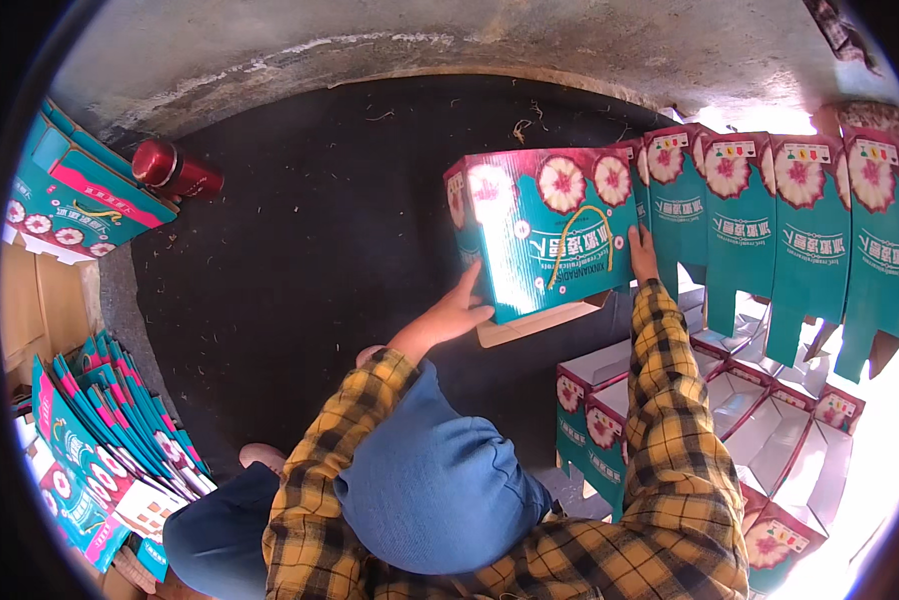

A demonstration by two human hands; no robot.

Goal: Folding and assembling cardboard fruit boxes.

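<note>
A teal and crimson carton [560, 240] with white-and-pink radish slice pictures and a yellow cord handle stands between my hands, its print upside down to me. A pale cardboard flap [542, 322] sticks out along its near bottom edge. My left hand [454, 308] holds the carton's lower left corner, fingers along its side and thumb by the flap. At the right edge my right hand [643, 254] grips the carton, fingers up against its end. Its right end touches or nearly touches a row of similar cartons [738, 215].
Beneath the carton lies a black mat [310, 240]. More cartons [770, 430], showing white insides, fill the lower right. Flat folded cartons [120, 430] are piled at left. A red flask [177, 168] lies beside another teal carton [70, 190]. A concrete wall [300, 50] borders the far side.
</note>
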